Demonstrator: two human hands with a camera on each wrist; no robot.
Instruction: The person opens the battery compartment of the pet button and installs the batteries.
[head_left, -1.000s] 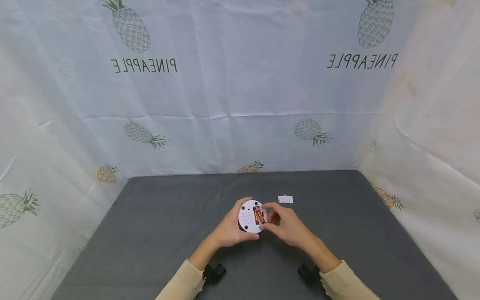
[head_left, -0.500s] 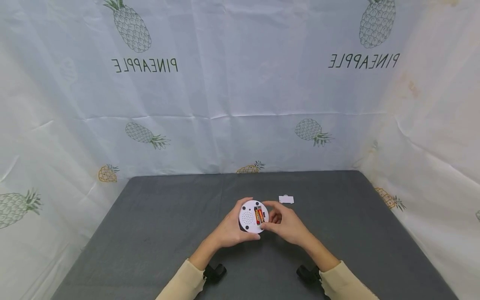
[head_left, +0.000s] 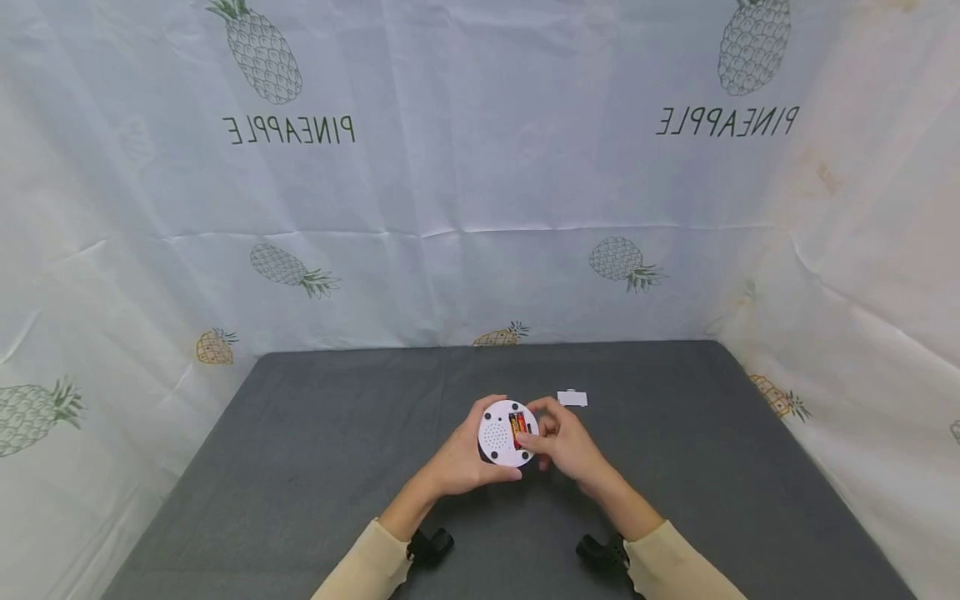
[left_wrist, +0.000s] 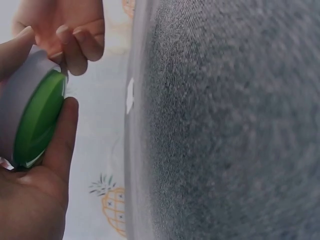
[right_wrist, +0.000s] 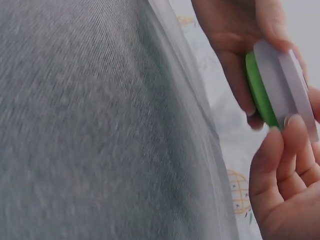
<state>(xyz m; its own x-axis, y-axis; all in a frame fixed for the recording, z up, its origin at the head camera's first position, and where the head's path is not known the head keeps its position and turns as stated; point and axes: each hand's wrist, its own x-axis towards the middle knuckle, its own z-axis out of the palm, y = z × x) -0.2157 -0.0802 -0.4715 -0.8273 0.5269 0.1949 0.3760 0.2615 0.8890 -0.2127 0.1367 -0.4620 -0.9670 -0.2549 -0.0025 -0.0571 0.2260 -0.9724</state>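
Observation:
A round white device [head_left: 495,435] with small speaker-like holes and dark feet faces up in the head view. Its other side is a green dome [left_wrist: 41,120], seen in the left wrist view. My left hand [head_left: 459,460] grips it by the rim, thumb at the near edge and fingers at the far edge. Red-and-gold batteries [head_left: 518,423] lie side by side in its uncovered compartment. The thumb of my right hand [head_left: 567,443] presses on the batteries and covers part of them. Curled fingers of that hand touch the rim [right_wrist: 292,87] in the right wrist view.
A small white battery cover [head_left: 572,398] lies on the dark grey table [head_left: 360,417], beyond my right hand. Behind the table and along both sides hangs a pale pineapple-print curtain [head_left: 480,167].
The batteries first lay askew in the compartment and now sit side by side. My right thumb has moved from the near rim up onto them. My left hand has kept its grip.

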